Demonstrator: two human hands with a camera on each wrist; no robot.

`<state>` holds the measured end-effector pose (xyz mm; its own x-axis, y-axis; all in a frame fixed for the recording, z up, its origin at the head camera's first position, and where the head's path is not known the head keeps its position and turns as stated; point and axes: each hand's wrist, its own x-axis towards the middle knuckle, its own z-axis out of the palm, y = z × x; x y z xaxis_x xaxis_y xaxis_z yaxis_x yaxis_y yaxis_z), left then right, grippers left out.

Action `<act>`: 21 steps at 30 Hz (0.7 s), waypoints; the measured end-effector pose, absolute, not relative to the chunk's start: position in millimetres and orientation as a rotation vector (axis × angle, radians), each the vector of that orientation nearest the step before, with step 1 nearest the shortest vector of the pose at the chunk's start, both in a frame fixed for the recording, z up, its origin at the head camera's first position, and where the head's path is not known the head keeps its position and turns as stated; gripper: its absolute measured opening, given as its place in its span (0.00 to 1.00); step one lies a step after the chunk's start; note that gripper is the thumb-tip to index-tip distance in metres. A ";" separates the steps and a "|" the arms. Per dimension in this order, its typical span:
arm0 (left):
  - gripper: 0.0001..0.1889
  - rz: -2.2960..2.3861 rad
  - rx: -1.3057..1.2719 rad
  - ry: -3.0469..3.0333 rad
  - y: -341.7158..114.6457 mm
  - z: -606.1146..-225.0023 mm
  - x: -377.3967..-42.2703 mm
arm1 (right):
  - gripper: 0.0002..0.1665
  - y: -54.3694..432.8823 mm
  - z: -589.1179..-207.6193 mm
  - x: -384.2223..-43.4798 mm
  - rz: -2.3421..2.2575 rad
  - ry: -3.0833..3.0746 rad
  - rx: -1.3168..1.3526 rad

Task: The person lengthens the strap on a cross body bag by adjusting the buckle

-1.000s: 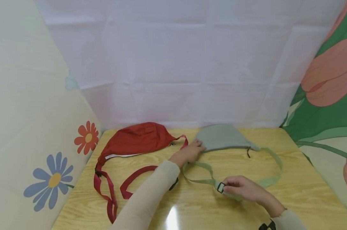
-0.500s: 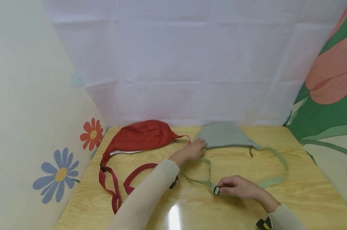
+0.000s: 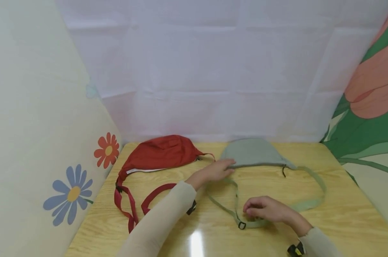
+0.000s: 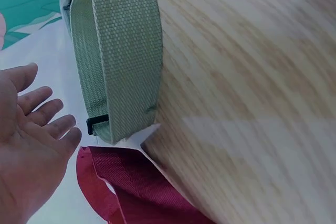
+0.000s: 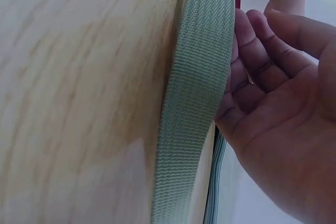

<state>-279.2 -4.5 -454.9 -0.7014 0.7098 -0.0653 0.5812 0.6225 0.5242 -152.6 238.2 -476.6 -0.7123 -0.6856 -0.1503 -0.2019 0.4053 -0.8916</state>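
Observation:
A grey-green waist bag (image 3: 253,153) lies at the back of the table, its pale green strap (image 3: 322,189) looped out in front. On the strap's near side sits a black slider buckle (image 3: 242,225). My left hand (image 3: 215,171) is at the bag's left end with fingers extended; in the left wrist view the palm (image 4: 26,145) shows nothing held. Just above the strap, my right hand (image 3: 271,210) has loosely bent fingers. In the right wrist view those fingers (image 5: 257,51) are beside the strap, not gripping it; whether they touch it I cannot tell.
A red waist bag (image 3: 163,153) lies at the back left, with its dark red strap (image 3: 126,207) trailing forward. A black buckle (image 3: 191,208) shows beside my left sleeve. White cloth (image 3: 219,71) hangs behind the wooden table (image 3: 219,239); flower-patterned panels stand at both sides.
My right hand has let go of the strap by the slider buckle, which now lies lower, toward the table's front. My left hand's fingers have straightened at the bag's left end.

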 end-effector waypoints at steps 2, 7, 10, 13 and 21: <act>0.26 0.698 1.041 2.584 -7.4 -454.4 -277.6 | 0.12 237.4 -476.1 -154.1 -1.266 2.167 -0.762; 0.26 0.722 1.056 2.599 -14.2 -454.6 -274.9 | 0.12 238.0 -474.3 -157.5 -1.264 2.183 -0.773; 0.25 0.730 1.076 2.606 -17.5 -453.3 -272.6 | 0.12 238.7 -472.8 -159.1 -1.265 2.187 -0.776; 0.26 0.728 1.088 2.609 -20.8 -451.2 -270.1 | 0.13 238.8 -471.6 -160.7 -1.267 2.186 -0.784; 0.26 0.715 1.094 2.629 -29.8 -448.0 -261.0 | 0.13 239.8 -471.4 -164.9 -1.271 2.202 -0.803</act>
<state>-261.0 -29.8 -448.0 -0.7042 0.7100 -0.0037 0.6104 0.6080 0.5077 -164.9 239.8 -471.4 -0.7179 -0.6879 -0.1067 -0.2516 0.3993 -0.8816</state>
